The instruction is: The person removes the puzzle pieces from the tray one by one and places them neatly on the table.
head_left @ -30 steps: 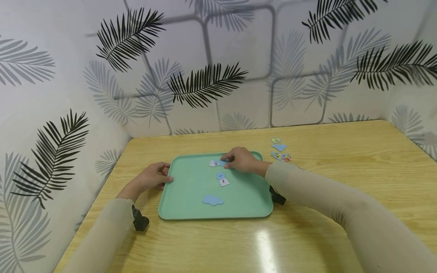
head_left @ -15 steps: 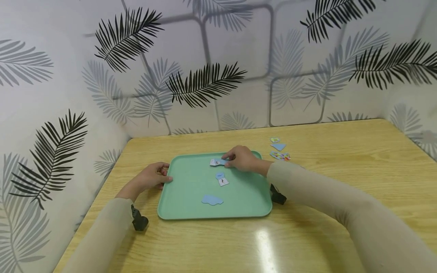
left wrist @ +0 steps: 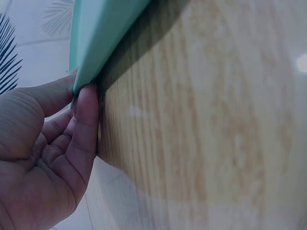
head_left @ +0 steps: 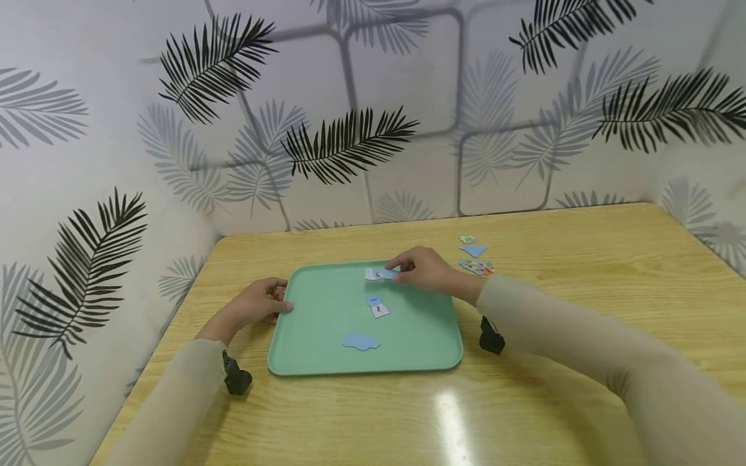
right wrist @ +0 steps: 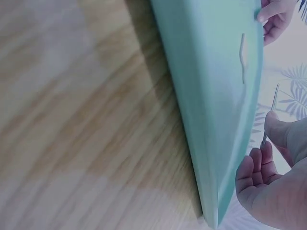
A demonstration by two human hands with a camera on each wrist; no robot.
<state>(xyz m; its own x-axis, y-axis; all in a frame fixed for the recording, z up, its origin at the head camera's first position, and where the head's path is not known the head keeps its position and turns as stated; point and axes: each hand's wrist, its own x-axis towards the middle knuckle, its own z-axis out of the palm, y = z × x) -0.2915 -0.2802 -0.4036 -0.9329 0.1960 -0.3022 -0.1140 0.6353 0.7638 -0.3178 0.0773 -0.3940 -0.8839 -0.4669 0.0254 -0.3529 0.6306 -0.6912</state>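
Note:
A green tray (head_left: 315,317) lies on the table. My left hand (head_left: 259,303) pinches its left rim between thumb and fingers, seen close in the left wrist view with the rim (left wrist: 98,52) at the fingertips. Over the tray's far right part, my right hand (head_left: 428,268) pinches a flat light blue and white puzzle piece (head_left: 377,274) by its right end. In the right wrist view this thin piece (right wrist: 275,100) appears edge-on, raised off the tray. A blue and white piece (head_left: 378,307) lies mid-tray, and a wavy blue piece (head_left: 361,341) sits nearer the front.
Just right of the tray's far corner, three flat pieces lie on the wooden table (head_left: 361,417): a small yellow-green one (head_left: 468,239), a blue triangular one (head_left: 474,250) and a multicoloured one (head_left: 477,266). A leaf-patterned wall (head_left: 408,188) stands behind.
My right hand has moved slightly to the right and up, carrying the light blue and white piece off the tray. My left hand keeps its grip on the tray rim.

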